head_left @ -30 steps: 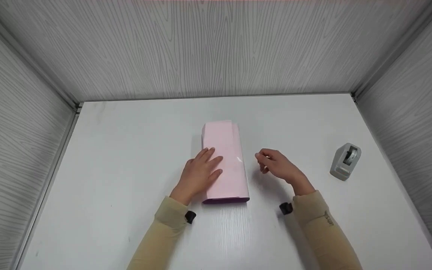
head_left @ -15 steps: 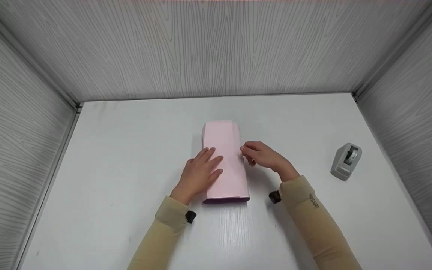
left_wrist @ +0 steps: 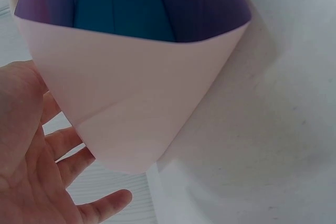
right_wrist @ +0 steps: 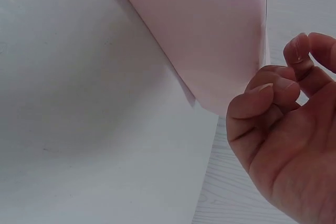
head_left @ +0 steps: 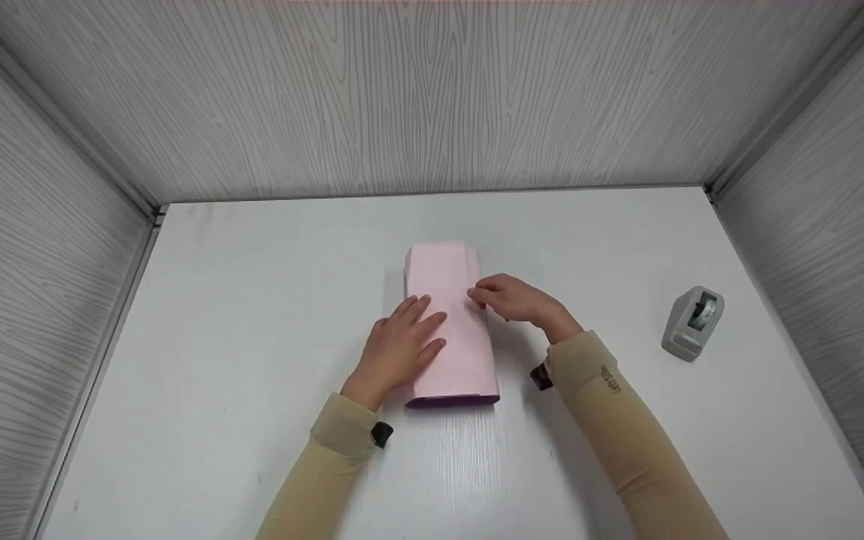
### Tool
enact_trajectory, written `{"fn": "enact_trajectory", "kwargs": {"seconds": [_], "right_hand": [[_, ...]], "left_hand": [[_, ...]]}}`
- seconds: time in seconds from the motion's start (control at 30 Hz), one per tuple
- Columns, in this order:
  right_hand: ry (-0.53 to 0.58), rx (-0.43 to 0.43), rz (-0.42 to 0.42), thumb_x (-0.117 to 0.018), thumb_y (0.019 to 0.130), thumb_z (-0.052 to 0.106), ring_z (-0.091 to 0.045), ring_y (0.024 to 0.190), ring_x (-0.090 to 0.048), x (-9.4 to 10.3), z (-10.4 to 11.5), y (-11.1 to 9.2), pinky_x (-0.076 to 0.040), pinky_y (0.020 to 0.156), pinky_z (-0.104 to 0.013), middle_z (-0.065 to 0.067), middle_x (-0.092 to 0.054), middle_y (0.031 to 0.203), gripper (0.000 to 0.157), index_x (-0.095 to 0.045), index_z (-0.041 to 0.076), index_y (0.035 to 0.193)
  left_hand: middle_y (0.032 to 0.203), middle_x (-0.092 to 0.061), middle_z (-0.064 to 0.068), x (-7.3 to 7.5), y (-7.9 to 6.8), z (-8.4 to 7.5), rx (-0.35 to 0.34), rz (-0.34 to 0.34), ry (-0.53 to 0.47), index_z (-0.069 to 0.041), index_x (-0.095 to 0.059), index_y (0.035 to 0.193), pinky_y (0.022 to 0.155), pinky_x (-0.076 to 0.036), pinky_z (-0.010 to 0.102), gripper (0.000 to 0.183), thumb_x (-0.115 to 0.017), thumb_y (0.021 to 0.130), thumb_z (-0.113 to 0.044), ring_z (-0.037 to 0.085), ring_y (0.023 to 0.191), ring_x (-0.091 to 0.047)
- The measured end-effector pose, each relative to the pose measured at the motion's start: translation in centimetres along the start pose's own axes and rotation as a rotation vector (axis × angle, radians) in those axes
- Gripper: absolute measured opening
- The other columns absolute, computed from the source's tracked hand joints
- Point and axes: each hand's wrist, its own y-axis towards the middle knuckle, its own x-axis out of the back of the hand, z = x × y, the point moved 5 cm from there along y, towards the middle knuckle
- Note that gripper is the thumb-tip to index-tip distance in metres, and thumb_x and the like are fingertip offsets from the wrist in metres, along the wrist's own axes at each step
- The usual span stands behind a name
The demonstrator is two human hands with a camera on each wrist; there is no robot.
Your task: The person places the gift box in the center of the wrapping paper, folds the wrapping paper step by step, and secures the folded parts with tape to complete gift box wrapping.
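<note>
A wrapped pink paper package (head_left: 443, 274) lies lengthwise on the table, its purple-lined near end open. Inside that end, a blue block or box (left_wrist: 123, 11) shows in the left wrist view. My left hand (head_left: 391, 346) rests on the package's left side, fingers spread over the top paper. At the long seam on the right side, my right hand (head_left: 511, 298) has its fingers curled, thumb and index tips close together right over the edge. A shiny, clear-looking patch (right_wrist: 264, 51) marks the paper's edge beside those fingers. I cannot tell whether they pinch anything.
A grey tape dispenser (head_left: 691, 324) with a roll of tape stands on the right of the white table (head_left: 267, 285). Grey wood-grain panels (head_left: 432, 97) enclose the table at the back and both sides.
My right hand has moved left and slightly away from me, from beside the package to its right seam. The left hand and the package have stayed put.
</note>
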Motion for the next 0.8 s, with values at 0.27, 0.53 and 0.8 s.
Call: {"fn": "enact_trajectory", "kwargs": {"seconds": [0.27, 0.53, 0.8], "right_hand": [[-0.050, -0.032, -0.006, -0.049, 0.102, 0.032, -0.018, 0.074, -0.046, 0.00, 0.08, 0.53, -0.039, 0.068, -0.034, -0.012, -0.058, 0.085, 0.033, -0.064, 0.008, 0.086], [-0.080, -0.079, -0.041, -0.057, 0.098, 0.030, -0.015, 0.067, -0.045, -0.02, -0.20, 0.70, -0.038, 0.061, -0.031, 0.000, -0.052, 0.071, 0.029, -0.062, 0.008, 0.080], [-0.116, -0.123, -0.130, -0.066, 0.094, 0.029, -0.015, 0.063, -0.046, 0.01, -0.37, 0.84, -0.038, 0.057, -0.030, 0.000, -0.051, 0.069, 0.029, -0.057, 0.011, 0.073]], "left_hand": [[0.156, -0.035, 0.006, -0.01, 0.01, -0.02, 0.001, 0.004, 0.008, -0.023, -0.052, 0.143, 0.100, -0.040, 0.056, 0.047, -0.049, 0.101, -0.043, 0.026, 0.144, -0.027], [0.156, -0.035, 0.006, 0.03, 0.00, -0.03, -0.001, -0.001, -0.003, -0.022, -0.052, 0.143, 0.099, -0.041, 0.056, 0.046, -0.050, 0.101, -0.042, 0.026, 0.144, -0.026], [0.155, -0.035, 0.007, 0.07, -0.01, -0.06, -0.002, -0.003, -0.007, -0.022, -0.052, 0.143, 0.099, -0.040, 0.056, 0.046, -0.050, 0.101, -0.042, 0.026, 0.144, -0.026]]}}
